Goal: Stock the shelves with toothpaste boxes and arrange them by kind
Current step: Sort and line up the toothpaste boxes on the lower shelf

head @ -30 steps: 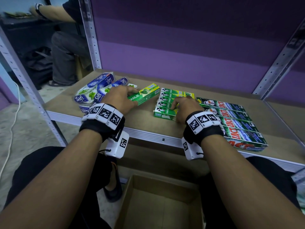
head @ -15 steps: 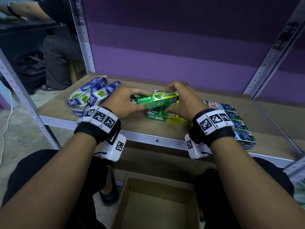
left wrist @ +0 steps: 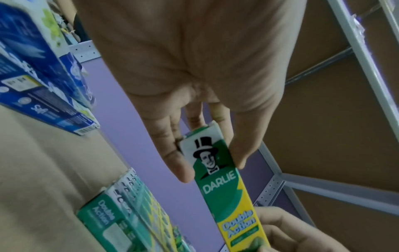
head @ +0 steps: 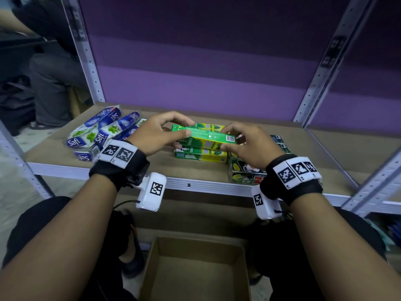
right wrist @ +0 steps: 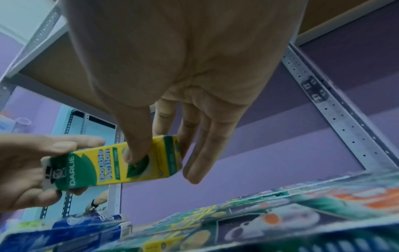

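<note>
You hold one Darlie Double Action box (head: pixel 208 135) between your two hands, lifted just above the stack of Darlie boxes (head: pixel 200 154) on the shelf board (head: pixel 195 168). Your left hand (head: pixel 157 134) pinches the box's left end, the one with the top-hat figure, thumb on the near face and fingers curled over the far side; the left wrist view shows the fingertips (left wrist: pixel 179 170) clamped on both sides of that end (left wrist: pixel 218 179). Your right hand (head: pixel 252 144) grips the opposite, yellow end, and in the right wrist view the thumb (right wrist: pixel 135 150) presses on the printed face of the box (right wrist: pixel 112 168) while the fingers reach round behind it. The box lies roughly level, long side running from hand to hand, its barcode panel turned upward.

Just outside your left hand sits a loose pile of blue and white Safi boxes (head: pixel 102 132), some leaning on each other. Under and beyond your right hand lies a row of dark green toothpaste boxes (head: pixel 245 172); their brand cannot be read. Below your wrists, off the shelf, an open cardboard carton (head: pixel 195 276) stands on the floor.
</note>
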`<state>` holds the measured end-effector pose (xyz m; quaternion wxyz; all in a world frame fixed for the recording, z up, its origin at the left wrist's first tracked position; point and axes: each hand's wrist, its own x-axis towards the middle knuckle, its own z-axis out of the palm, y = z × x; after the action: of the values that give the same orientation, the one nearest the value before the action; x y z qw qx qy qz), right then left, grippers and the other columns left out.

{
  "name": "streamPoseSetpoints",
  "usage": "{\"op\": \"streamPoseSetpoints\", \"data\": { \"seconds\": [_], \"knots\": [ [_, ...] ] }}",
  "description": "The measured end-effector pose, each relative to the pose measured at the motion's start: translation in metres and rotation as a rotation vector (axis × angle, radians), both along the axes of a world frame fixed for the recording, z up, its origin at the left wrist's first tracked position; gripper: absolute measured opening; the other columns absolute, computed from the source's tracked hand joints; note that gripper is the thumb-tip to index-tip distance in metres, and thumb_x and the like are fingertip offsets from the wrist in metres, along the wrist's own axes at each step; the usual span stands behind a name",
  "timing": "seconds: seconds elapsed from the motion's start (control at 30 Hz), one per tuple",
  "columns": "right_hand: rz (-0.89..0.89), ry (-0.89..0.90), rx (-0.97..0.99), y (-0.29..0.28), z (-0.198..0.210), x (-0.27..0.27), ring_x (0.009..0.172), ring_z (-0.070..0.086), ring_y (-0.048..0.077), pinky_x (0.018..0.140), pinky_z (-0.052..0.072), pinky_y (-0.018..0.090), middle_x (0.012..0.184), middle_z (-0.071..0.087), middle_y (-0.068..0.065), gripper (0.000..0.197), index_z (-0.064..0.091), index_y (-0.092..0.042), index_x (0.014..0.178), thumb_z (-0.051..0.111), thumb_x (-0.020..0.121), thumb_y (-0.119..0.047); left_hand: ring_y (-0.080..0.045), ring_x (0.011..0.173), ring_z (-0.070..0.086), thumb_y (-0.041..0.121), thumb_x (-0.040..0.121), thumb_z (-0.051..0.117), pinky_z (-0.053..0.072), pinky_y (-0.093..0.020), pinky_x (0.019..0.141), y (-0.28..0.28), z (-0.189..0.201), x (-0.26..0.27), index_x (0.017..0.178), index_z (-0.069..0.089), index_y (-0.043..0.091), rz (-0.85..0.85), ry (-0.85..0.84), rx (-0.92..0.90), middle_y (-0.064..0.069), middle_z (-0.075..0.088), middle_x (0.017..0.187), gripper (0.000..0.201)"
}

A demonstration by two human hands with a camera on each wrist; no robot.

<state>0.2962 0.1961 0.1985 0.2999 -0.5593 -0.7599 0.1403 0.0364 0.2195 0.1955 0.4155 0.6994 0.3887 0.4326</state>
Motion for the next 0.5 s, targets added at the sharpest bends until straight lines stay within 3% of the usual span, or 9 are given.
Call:
{"op": "streamPoseSetpoints", "data": {
  "seconds": [0.07,0.17,0.33,0.37,0.43,0.5],
  "knots": [
    [0.02,0.126,-0.044,-0.007,0.002,0.002,0.089,0.067,0.024,0.088,0.054,0.045,0.113,0.065,0.003,0.029,0.067,-0.024,0.113,0.075,0.086,-0.022,-0.04,0.1,0.067,0.015,0.08,0.079,0.058,-0.05,0.085,-0.004,0.001,0.0,0.106,0.07,0.023,-0.044,-0.006,-0.022,0.001,0.069,0.118,0.029],
    [0.058,0.314,-0.11,-0.018,0.006,0.003,0.083,0.073,0.031,0.079,0.061,0.046,0.118,0.057,0.015,0.027,0.067,-0.021,0.118,0.068,0.093,-0.015,-0.028,0.107,0.067,0.007,0.076,0.081,0.057,-0.045,0.088,-0.011,0.002,-0.003,0.109,0.069,0.023,-0.083,0.009,0.003,0.002,0.068,0.122,0.038],
    [0.123,0.329,-0.134,-0.031,0.012,0.001,0.086,0.073,0.023,0.069,0.062,0.031,0.126,0.053,0.013,0.029,0.065,-0.026,0.123,0.06,0.097,-0.013,-0.018,0.108,0.068,-0.009,0.073,0.077,0.058,-0.034,0.085,-0.021,-0.002,-0.003,0.113,0.069,0.023,-0.124,-0.005,-0.004,0.005,0.068,0.122,0.051],
    [0.121,0.323,-0.135,-0.033,0.013,0.0,0.082,0.073,0.02,0.062,0.06,0.024,0.127,0.054,0.011,0.03,0.065,-0.027,0.123,0.061,0.097,-0.013,-0.017,0.108,0.068,-0.01,0.073,0.077,0.058,-0.033,0.085,-0.022,-0.003,-0.002,0.113,0.069,0.023,-0.119,-0.004,0.001,0.006,0.068,0.122,0.052],
    [0.106,0.25,-0.109,-0.034,0.012,0.001,0.069,0.069,0.003,0.054,0.046,0.008,0.123,0.058,0.002,0.037,0.064,-0.029,0.124,0.07,0.091,-0.013,-0.017,0.108,0.068,-0.008,0.074,0.076,0.058,-0.033,0.084,-0.022,-0.004,-0.002,0.113,0.069,0.025,-0.091,0.011,0.016,0.007,0.068,0.122,0.051],
    [0.099,0.144,-0.069,-0.033,0.01,0.002,0.061,0.056,-0.007,0.056,0.039,0.005,0.109,0.062,-0.006,0.05,0.063,-0.031,0.124,0.079,0.081,-0.011,-0.02,0.105,0.069,-0.005,0.076,0.077,0.059,-0.036,0.082,-0.02,-0.005,-0.003,0.115,0.069,0.026,-0.075,0.021,0.011,0.007,0.068,0.122,0.05]
  ]
}}
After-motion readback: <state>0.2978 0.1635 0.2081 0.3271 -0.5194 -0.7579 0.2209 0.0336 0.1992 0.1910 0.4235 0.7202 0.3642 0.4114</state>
